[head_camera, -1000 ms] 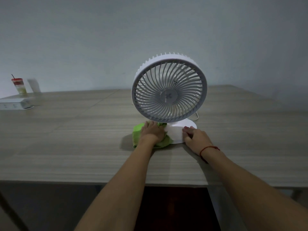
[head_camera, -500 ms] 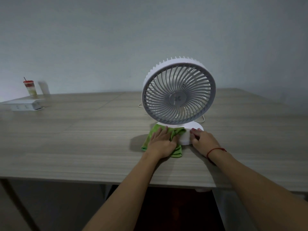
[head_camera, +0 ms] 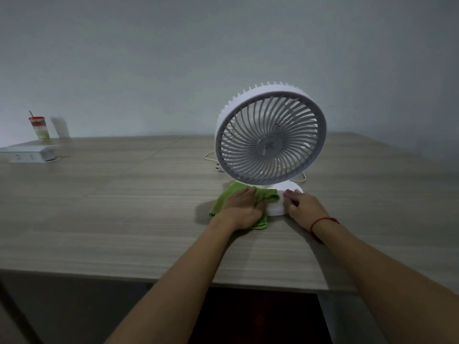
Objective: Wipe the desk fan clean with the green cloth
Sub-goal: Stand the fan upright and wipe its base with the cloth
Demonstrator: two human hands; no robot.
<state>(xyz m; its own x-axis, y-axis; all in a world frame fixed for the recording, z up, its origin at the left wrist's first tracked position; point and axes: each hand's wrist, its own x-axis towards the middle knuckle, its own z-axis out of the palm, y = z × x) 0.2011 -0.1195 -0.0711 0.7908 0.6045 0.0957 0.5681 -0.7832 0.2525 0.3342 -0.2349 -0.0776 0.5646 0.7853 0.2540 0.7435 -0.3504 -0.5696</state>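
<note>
We are pressing the green cloth flat under our left hand against the desk fan base; right hand, grip released, is steadying it. Sweep firmly, without tipping.

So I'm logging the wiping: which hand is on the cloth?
The left hand lies flat on the green cloth beside the fan's base. The right hand, with the red wrist string, rests bare on the base.

Dim, bluish light; a soft shadow lies left of the fan; edges bend, and distant items look slightly blurred.
</note>
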